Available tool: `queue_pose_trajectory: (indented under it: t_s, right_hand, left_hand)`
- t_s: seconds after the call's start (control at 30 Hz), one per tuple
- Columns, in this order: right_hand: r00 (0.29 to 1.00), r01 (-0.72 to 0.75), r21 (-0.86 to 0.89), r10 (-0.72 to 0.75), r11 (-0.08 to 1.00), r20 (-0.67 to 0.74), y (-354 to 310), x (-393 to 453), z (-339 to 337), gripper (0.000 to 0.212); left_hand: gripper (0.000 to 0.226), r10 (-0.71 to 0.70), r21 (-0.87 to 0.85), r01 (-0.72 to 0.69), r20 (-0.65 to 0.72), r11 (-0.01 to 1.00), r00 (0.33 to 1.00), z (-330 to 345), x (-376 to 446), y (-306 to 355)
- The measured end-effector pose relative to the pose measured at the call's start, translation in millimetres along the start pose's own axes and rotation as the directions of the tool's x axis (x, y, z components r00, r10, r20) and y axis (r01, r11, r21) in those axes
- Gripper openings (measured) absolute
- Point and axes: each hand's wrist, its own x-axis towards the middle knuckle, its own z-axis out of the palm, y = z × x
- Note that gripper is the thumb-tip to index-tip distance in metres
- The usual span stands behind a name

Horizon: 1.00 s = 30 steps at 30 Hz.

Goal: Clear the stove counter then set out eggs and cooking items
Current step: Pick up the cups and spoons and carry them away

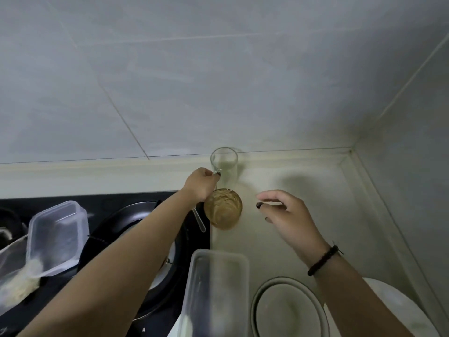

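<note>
Left hand (200, 183) reaching over the stove (126, 210), fingers pinched shut on the rim or handle of the clear glass mug (224, 166) back against the tiled wall (218, 81). Hard to tell which part exactly. Right hand (289, 215) hovering loosely open beside the amber glass (223, 209), fingers curled, gripping nothing, not touching it.

Risky bit: amber glass sitting right under the left wrist, smeared inside with residue, and perched just at the seam between stove and counter (303, 190). Lifting the mug back toward the body could easily clip it and tip it onto the burner. Plastic spoon (199, 221) poking out beside it, easy to snag too. Thin rim pinch on a tall mug, likely to swing or slip.

Room-wise: open counter to the right toward the corner, pretty clear there. Near side crowded though: clear plastic container (216, 288), a bowl (286, 310), another container (57, 237) on the stove. No eggs in sight yet.
</note>
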Motion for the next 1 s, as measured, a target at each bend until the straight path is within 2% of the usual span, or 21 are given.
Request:
queue_pose_trajectory:
  t_s: [0.1, 0.3, 0.43, 0.57, 0.67, 0.83, 1.0]
  right_hand:
    - [0.999, -0.024, 0.012, 0.025, 1.000, -0.031, 11.1, -7.0, -11.3, 0.014]
    - [0.995, -0.080, 0.008, 0.081, 0.997, -0.057, 27.0, -18.2, -10.5, 0.018]
    - [0.996, -0.062, -0.011, 0.061, 0.998, -0.066, 16.7, -24.2, -4.3, 0.018]
    - [0.998, -0.005, -0.033, 0.003, 0.999, -0.068, 0.4, -29.3, -5.5, 0.016]
    - [0.997, 0.046, -0.086, -0.051, 0.995, -0.058, -12.7, -35.4, -7.2, 0.014]
    - [0.990, 0.139, -0.201, -0.138, 0.970, 0.022, -38.1, -40.4, 13.3, 0.013]
    - [0.955, 0.269, -0.364, -0.199, 0.892, 0.218, -64.0, -21.4, 56.7, 0.016]
  left_hand:
    - [0.025, -0.015, -0.039, 0.018, 0.091, 0.999, 0.996, 6.2, 8.9, -2.7]
    - [0.012, 0.017, -0.200, 0.006, 0.112, 0.980, 0.994, 10.2, 10.2, -9.3]
    - [0.022, 0.038, -0.253, -0.022, 0.058, 0.967, 0.998, 9.0, 0.9, -6.4]
    - [0.019, 0.063, -0.317, -0.053, 0.021, 0.947, 0.998, -2.1, -11.5, -0.1]
    - [0.017, 0.132, -0.330, -0.139, -0.044, 0.934, 0.990, -29.2, -32.4, 9.4]
    - [0.013, 0.233, -0.419, -0.269, -0.136, 0.867, 0.963, -87.7, -98.1, 4.3]
    - [0.025, 0.219, -0.537, -0.292, -0.196, 0.792, 0.956, -113.8, -163.5, -21.0]
